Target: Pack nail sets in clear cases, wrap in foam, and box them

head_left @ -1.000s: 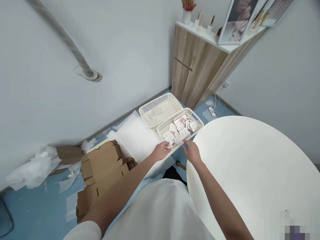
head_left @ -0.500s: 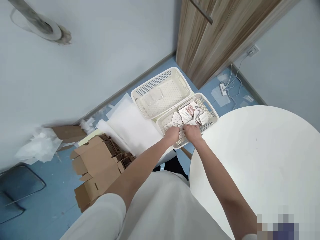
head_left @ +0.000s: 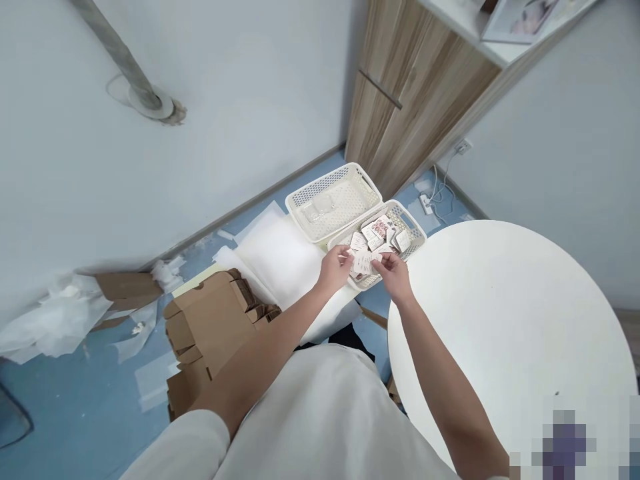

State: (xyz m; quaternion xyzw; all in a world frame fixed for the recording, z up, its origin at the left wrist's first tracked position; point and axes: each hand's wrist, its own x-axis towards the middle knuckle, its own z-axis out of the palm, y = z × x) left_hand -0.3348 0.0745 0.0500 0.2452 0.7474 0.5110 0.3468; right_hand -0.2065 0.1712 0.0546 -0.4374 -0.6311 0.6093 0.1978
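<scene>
My left hand (head_left: 334, 267) and my right hand (head_left: 394, 275) hold a small white printed card (head_left: 363, 263) between them, just above the near end of a cream plastic basket (head_left: 416, 233). That basket is filled with several small printed cards (head_left: 379, 233). A second cream basket (head_left: 367, 184) stands right behind it and holds a few clear flat pieces (head_left: 320, 211).
A round white table (head_left: 510, 313) is at my right. White foam sheets (head_left: 280, 257) and a stack of flat brown cardboard boxes (head_left: 210, 327) lie at my left. A wooden cabinet (head_left: 405, 100) stands by the wall, with a power strip (head_left: 426, 203) on the blue floor.
Both hands reached into the card basket, then lifted out a card that they now hold together. The camera dipped and came back up.
</scene>
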